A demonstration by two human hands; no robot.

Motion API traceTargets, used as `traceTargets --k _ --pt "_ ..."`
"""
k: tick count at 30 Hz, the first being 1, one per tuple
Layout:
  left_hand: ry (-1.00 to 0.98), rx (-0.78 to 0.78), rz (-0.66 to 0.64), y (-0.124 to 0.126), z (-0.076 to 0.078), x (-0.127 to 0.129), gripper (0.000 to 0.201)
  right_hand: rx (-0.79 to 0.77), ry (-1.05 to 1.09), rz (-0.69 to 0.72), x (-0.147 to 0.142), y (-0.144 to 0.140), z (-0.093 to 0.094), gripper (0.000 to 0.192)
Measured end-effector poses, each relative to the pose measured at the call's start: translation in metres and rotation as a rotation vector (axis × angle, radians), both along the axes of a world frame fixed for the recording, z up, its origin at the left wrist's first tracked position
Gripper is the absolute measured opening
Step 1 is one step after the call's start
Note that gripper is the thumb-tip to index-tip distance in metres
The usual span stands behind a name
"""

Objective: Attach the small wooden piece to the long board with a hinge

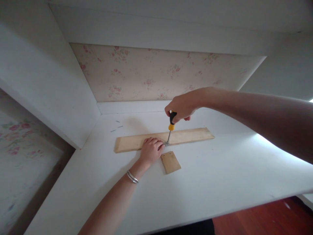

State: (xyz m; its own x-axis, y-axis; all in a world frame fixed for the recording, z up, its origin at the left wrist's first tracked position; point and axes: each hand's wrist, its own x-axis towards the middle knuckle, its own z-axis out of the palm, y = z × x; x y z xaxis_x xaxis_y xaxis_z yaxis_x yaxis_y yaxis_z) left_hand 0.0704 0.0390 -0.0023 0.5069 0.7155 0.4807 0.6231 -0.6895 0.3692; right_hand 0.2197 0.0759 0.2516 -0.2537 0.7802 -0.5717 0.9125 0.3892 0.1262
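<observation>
Grasping a screwdriver (171,126) by the black-and-yellow handle in the right hand (179,106), with fingers wrapped around the upper end. Holding it almost upright, tilted slightly, shaft down to a small metal piece (166,143) at the near edge of a long wooden board (190,136). Resting the left hand (152,150) palm down on that same board, left of the shaft, with fingertips close to the metal piece (too small here to say whether pinched or merely beside it). Wearing a silver bracelet (132,177) on the left wrist. Just in front of the long board, near the metal piece, a small wooden board (171,163) with two dark holes along the far edge. Beyond the left end of the long board, three loose screws (120,126) on the white tabletop (207,176). Behind everything, flowered wallpaper (146,78).
</observation>
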Motion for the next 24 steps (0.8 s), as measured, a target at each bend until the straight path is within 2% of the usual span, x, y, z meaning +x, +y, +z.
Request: traceTargets --k 2,6,9,10,12,15,18,20,24 --pt "0.002 0.002 0.001 -0.0001 0.0000 0.0002 0.015 0.048 -0.050 -0.032 -0.0012 -0.0002 0.0002 0.052" --pt "0.011 0.007 0.006 0.0001 -0.0004 0.0002 0.015 -0.041 0.049 0.019 -0.0024 -0.0020 0.0028 0.065" --pt "0.009 0.009 0.007 0.0004 -0.0007 0.0002 0.015 0.042 0.000 -0.006 -0.0022 -0.0022 0.0032 0.042" --pt "0.007 0.010 0.005 0.0005 -0.0007 0.0002 0.015 0.085 -0.025 -0.031 -0.0017 -0.0018 0.0026 0.040" --pt "0.004 0.011 0.002 0.0006 -0.0007 0.0002 0.015 0.120 -0.019 -0.030 0.0001 -0.0008 0.0012 0.043" --pt "0.006 0.015 -0.002 0.0006 -0.0006 0.0003 0.015 0.038 0.073 0.050 0.0032 0.0000 0.0003 0.050" --pt "0.002 0.020 0.002 0.0005 -0.0007 0.0006 0.015 0.053 0.023 -0.032 0.0025 -0.0007 0.0013 0.040" --pt "-0.002 0.022 0.011 0.0006 -0.0010 0.0009 0.015 0.090 -0.002 -0.082 0.0009 -0.0020 0.0020 0.044" --pt "0.004 0.020 0.015 0.0007 -0.0013 0.0011 0.016 0.030 0.081 0.018 0.0001 -0.0040 0.0016 0.047"
